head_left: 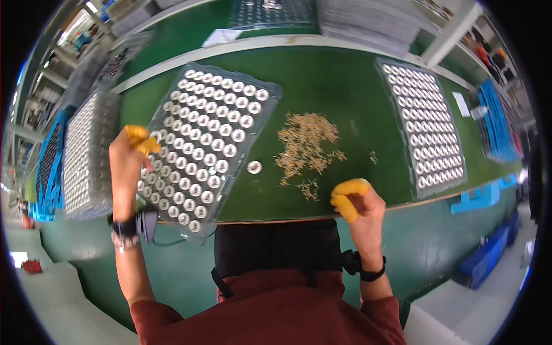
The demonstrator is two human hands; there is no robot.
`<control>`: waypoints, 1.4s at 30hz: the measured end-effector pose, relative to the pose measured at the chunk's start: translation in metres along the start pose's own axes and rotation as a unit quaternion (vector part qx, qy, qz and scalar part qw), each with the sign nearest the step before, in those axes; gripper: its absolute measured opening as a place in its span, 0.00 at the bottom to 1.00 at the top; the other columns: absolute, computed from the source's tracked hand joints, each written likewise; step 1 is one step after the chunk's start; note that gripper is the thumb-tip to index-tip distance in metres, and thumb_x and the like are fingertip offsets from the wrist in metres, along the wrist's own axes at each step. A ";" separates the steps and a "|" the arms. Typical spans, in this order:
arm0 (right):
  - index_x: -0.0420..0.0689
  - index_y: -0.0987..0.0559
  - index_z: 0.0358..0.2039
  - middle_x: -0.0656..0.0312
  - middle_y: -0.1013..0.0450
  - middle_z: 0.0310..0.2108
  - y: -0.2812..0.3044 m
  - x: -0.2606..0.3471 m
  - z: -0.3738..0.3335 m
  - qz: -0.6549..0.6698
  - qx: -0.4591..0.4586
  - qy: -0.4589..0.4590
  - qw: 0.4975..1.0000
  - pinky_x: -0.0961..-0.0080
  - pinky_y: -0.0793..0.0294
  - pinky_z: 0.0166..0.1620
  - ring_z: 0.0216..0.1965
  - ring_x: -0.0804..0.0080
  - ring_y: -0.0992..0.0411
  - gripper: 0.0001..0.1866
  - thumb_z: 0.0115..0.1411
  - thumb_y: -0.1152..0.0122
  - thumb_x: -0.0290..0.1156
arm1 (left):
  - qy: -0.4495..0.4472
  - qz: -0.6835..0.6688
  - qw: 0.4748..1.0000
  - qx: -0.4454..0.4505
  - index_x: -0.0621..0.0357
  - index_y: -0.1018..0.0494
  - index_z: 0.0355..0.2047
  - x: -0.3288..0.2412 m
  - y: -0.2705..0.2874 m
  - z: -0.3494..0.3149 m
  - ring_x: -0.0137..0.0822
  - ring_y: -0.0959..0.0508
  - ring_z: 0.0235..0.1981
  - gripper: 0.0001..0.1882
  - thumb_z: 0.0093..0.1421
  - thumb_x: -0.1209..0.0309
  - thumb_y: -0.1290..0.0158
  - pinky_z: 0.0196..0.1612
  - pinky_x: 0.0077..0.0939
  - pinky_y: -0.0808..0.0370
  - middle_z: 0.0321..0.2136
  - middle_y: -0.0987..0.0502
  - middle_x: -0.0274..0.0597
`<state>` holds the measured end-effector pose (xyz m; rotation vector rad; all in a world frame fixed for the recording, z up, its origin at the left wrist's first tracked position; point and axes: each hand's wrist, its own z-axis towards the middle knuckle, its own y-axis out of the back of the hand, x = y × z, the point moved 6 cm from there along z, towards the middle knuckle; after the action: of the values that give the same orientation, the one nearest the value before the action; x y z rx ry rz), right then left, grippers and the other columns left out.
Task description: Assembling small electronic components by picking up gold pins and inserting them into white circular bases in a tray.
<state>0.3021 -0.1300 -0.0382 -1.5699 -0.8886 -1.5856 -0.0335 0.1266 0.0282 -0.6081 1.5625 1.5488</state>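
Observation:
My left hand (131, 150), with yellow finger covers, is over the left edge of a clear tray (261, 123). Its fingers are bent and close together; whatever lies between them is hidden. Rows of round white parts with metal centres (206, 138) fill this tray, which lies slanted on the green table. My right hand (362, 208) is at the table's front edge, its yellow-covered finger and thumb curled toward each other. Anything in that pinch is too small to make out. Between my hands lie a loose pile of small brass-coloured pins (307, 141) and one single round white part (254, 167).
A second filled tray (424, 123) lies at the right. Stacked trays (92, 155) stand at the far left, beside blue crates (50, 164). More blue trays (499, 123) are at the right edge. Grey stacked trays (368, 23) sit behind a raised pale rail (287, 41).

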 end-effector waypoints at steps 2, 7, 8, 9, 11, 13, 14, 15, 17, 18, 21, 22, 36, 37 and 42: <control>0.38 0.23 0.37 0.67 0.26 0.33 -0.004 -0.004 -0.004 0.057 0.010 -0.017 0.998 0.84 0.27 0.38 0.33 0.81 0.27 0.08 0.57 0.41 0.13 | -0.007 -0.154 0.986 0.057 0.63 0.25 0.39 -0.017 -0.033 -0.040 0.33 0.18 0.30 0.16 0.52 0.89 0.52 0.23 0.19 0.23 0.32 0.20 0.43; 0.38 0.24 0.38 0.66 0.26 0.36 -0.030 -0.006 -0.017 0.160 0.073 -0.026 0.984 0.83 0.27 0.41 0.36 0.81 0.27 0.08 0.58 0.41 0.14 | 0.066 -0.350 0.911 0.207 0.67 0.27 0.41 -0.052 -0.145 -0.136 0.31 0.19 0.33 0.12 0.56 0.84 0.42 0.25 0.18 0.21 0.34 0.21 0.43; 0.38 0.25 0.38 0.66 0.27 0.35 -0.035 -0.005 -0.020 0.156 0.076 -0.029 0.984 0.84 0.27 0.39 0.35 0.81 0.27 0.09 0.57 0.41 0.14 | 0.082 -0.396 0.888 0.219 0.67 0.27 0.40 -0.054 -0.157 -0.146 0.31 0.19 0.33 0.11 0.57 0.83 0.42 0.25 0.19 0.22 0.34 0.21 0.44; 0.38 0.25 0.38 0.66 0.27 0.35 -0.037 -0.006 -0.023 0.154 0.076 -0.031 0.985 0.84 0.27 0.39 0.35 0.81 0.27 0.09 0.57 0.41 0.14 | 0.097 -0.442 0.861 0.234 0.67 0.27 0.40 -0.057 -0.170 -0.155 0.31 0.19 0.32 0.10 0.58 0.83 0.43 0.25 0.19 0.22 0.34 0.21 0.44; 0.38 0.25 0.38 0.66 0.27 0.34 -0.039 -0.004 -0.026 0.115 0.082 0.019 0.990 0.85 0.29 0.38 0.33 0.82 0.29 0.09 0.56 0.40 0.15 | 0.119 -0.464 0.843 0.246 0.68 0.27 0.40 -0.059 -0.182 -0.165 0.31 0.19 0.31 0.09 0.58 0.82 0.43 0.24 0.18 0.22 0.33 0.21 0.44; 0.38 0.25 0.37 0.66 0.28 0.33 -0.040 -0.004 -0.027 0.108 0.076 0.024 0.991 0.85 0.30 0.37 0.31 0.83 0.30 0.09 0.55 0.39 0.15 | 0.131 -0.484 0.827 0.255 0.68 0.27 0.40 -0.060 -0.188 -0.169 0.31 0.20 0.30 0.09 0.59 0.81 0.42 0.24 0.19 0.23 0.33 0.21 0.45; 0.38 0.25 0.37 0.66 0.28 0.32 -0.039 -0.005 -0.028 0.103 0.073 0.025 0.992 0.85 0.30 0.36 0.31 0.83 0.30 0.08 0.56 0.39 0.16 | 0.129 -0.485 0.826 0.256 0.68 0.27 0.40 -0.061 -0.189 -0.169 0.31 0.20 0.30 0.09 0.59 0.80 0.43 0.24 0.19 0.23 0.34 0.21 0.45; 0.38 0.25 0.36 0.66 0.28 0.32 -0.038 -0.005 -0.028 0.099 0.070 0.027 0.992 0.86 0.30 0.35 0.31 0.84 0.30 0.08 0.56 0.39 0.16 | 0.129 -0.485 0.826 0.257 0.68 0.27 0.40 -0.061 -0.190 -0.170 0.31 0.20 0.30 0.09 0.59 0.80 0.43 0.24 0.19 0.23 0.34 0.21 0.45; 0.38 0.25 0.35 0.66 0.28 0.31 -0.038 -0.006 -0.028 0.083 0.070 0.038 0.993 0.86 0.31 0.34 0.29 0.84 0.31 0.07 0.56 0.39 0.17 | 0.128 -0.485 0.826 0.257 0.68 0.27 0.40 -0.060 -0.192 -0.171 0.32 0.20 0.30 0.09 0.59 0.80 0.43 0.24 0.19 0.23 0.34 0.21 0.45; 0.38 0.25 0.35 0.66 0.27 0.30 -0.039 -0.006 -0.027 0.079 0.063 0.040 0.994 0.85 0.31 0.33 0.29 0.84 0.31 0.07 0.56 0.38 0.17 | 0.128 -0.485 0.826 0.257 0.68 0.27 0.40 -0.059 -0.192 -0.171 0.32 0.20 0.30 0.09 0.59 0.80 0.43 0.24 0.19 0.23 0.34 0.21 0.45; 0.38 0.24 0.34 0.66 0.27 0.29 -0.038 -0.007 -0.027 0.049 0.054 0.052 0.996 0.85 0.31 0.32 0.27 0.84 0.31 0.07 0.55 0.38 0.18 | 0.129 -0.486 0.824 0.260 0.68 0.27 0.41 -0.059 -0.192 -0.171 0.32 0.20 0.31 0.09 0.60 0.80 0.43 0.24 0.19 0.23 0.35 0.22 0.44; 0.38 0.24 0.34 0.66 0.27 0.28 -0.037 -0.007 -0.027 0.023 0.052 0.060 0.997 0.84 0.31 0.31 0.26 0.83 0.31 0.07 0.55 0.38 0.18 | 0.130 -0.489 0.823 0.259 0.67 0.27 0.41 -0.059 -0.191 -0.171 0.31 0.20 0.31 0.10 0.59 0.80 0.43 0.25 0.19 0.23 0.36 0.22 0.43; 0.39 0.24 0.33 0.61 0.26 0.27 -0.037 0.002 -0.033 -0.074 0.013 0.146 0.986 0.80 0.29 0.29 0.24 0.75 0.29 0.09 0.52 0.34 0.19 | 0.126 -0.459 0.840 0.259 0.67 0.27 0.40 -0.062 -0.189 -0.171 0.31 0.21 0.30 0.09 0.59 0.78 0.42 0.24 0.19 0.24 0.35 0.21 0.44; 0.39 0.24 0.33 0.61 0.26 0.27 -0.036 0.002 -0.033 -0.074 0.012 0.147 0.986 0.80 0.29 0.29 0.24 0.76 0.29 0.09 0.52 0.34 0.19 | 0.127 -0.459 0.841 0.258 0.67 0.26 0.40 -0.062 -0.189 -0.171 0.31 0.21 0.30 0.09 0.59 0.78 0.42 0.24 0.19 0.24 0.34 0.21 0.44; 0.37 0.24 0.34 0.61 0.27 0.29 -0.036 -0.002 -0.035 -0.070 0.022 0.132 0.989 0.81 0.29 0.32 0.27 0.77 0.29 0.08 0.54 0.37 0.18 | 0.135 -0.458 0.837 0.265 0.66 0.26 0.41 -0.062 -0.190 -0.172 0.25 0.23 0.29 0.10 0.58 0.81 0.42 0.26 0.16 0.25 0.34 0.22 0.40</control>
<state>0.2533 -0.1417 -0.0400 -1.2534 -0.8945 -1.8096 0.1174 -0.0762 -0.0472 -1.0629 1.4530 0.2955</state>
